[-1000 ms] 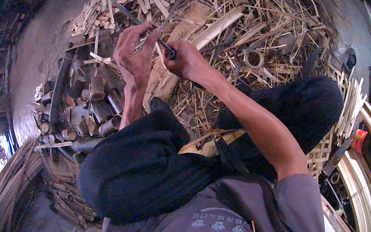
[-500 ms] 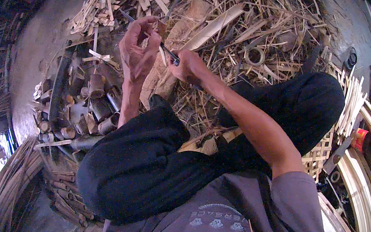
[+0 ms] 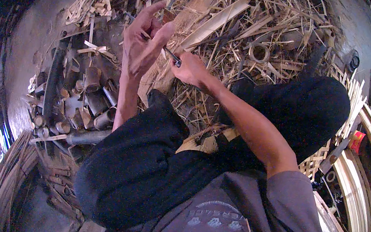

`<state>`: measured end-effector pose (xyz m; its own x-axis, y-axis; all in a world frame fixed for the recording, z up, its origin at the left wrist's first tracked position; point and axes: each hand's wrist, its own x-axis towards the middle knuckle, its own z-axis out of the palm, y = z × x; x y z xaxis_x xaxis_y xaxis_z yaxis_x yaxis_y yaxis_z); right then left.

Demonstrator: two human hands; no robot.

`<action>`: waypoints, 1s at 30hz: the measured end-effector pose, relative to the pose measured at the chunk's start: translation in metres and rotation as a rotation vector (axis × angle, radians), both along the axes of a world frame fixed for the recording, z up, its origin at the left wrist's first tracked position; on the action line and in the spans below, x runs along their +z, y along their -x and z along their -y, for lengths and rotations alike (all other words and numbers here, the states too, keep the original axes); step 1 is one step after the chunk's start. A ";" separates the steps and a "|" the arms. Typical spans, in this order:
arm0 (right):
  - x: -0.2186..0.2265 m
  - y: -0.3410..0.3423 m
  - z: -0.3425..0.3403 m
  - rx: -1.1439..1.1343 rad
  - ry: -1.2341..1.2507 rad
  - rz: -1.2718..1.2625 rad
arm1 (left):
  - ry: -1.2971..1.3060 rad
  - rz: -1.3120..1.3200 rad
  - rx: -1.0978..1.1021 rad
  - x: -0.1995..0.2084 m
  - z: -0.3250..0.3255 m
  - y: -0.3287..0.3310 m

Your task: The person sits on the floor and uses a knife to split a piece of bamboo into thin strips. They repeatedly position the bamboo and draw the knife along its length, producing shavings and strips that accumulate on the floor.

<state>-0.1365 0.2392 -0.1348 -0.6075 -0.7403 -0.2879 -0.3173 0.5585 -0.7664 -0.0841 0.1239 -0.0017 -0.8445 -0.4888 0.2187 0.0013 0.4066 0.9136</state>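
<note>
While the left hand [image 3: 142,43] is raised with its fingers loosely spread, thumb and forefinger pinching a thin strip [image 3: 138,23] that runs up and left from it, the right hand [image 3: 191,68] is closed in a fist around the dark handle of a knife [image 3: 171,56], whose tip points at the left palm. The strip is too fine to say whether it is bamboo or wire. Both hands are held above the floor, over the person's dark-trousered knees [image 3: 140,166].

Judging by the floor, much work is already behind: a broad heap of pale shavings [image 3: 255,26], splinters and split slats covers the far side, dry and fibrous, with one long flat split culm [image 3: 215,23] lying across it. Toward the left edge of the floor lie short, round, hollow bamboo sections [image 3: 95,98], grey-brown and uncut, which suggests plenty is left. A small coiled ring [image 3: 259,54] rests in the shavings. At the right edge stand stacked bent hoops [image 3: 365,188], smooth and pale, beside a piece of woven lattice [image 3: 316,163]. How far this one strip is trimmed cannot be told.
</note>
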 end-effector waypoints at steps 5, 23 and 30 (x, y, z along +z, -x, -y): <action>-0.019 -0.004 0.006 -0.031 0.044 -0.055 | -0.079 0.014 0.062 -0.003 0.004 0.008; -0.076 -0.024 0.008 -0.072 -0.058 0.015 | -0.075 0.069 0.103 0.002 0.010 0.000; -0.104 -0.029 0.011 -0.089 -0.125 0.008 | -0.063 0.075 0.114 0.001 0.014 -0.004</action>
